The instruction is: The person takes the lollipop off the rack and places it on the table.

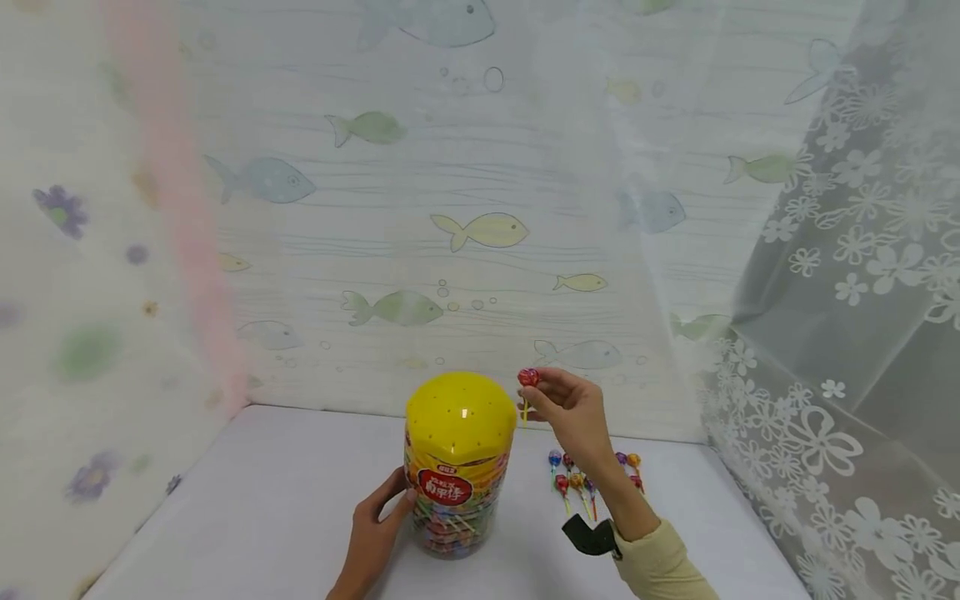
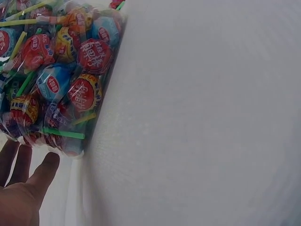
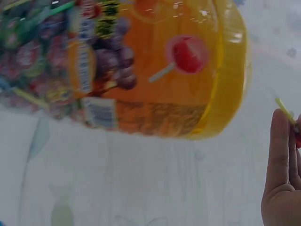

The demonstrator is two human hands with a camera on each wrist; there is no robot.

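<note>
A large clear plastic jar [image 1: 455, 525] with a yellow lid [image 1: 461, 417] stands upright, packed with wrapped lollipops. Against its left side rests my left hand [image 1: 372, 521], thumb toward the front. In the left wrist view, fingertips [image 2: 49, 162] touch the jar wall [image 2: 51, 89]. My right hand [image 1: 573, 408] is raised just right of the lid and pinches a lollipop [image 1: 528, 377] with a red wrapper and yellow stick, head up. The right wrist view shows part of this hand [image 3: 282, 174] at the right edge, apart from the jar [image 3: 155, 70].
Several loose lollipops [image 1: 562, 483] lie on the white table [image 1: 300, 492] to the right of the jar, partly hidden by my right forearm. Fish-printed curtain [image 1: 480, 275] hangs behind the table, with flower-patterned sheets [image 1: 840, 467] at the sides.
</note>
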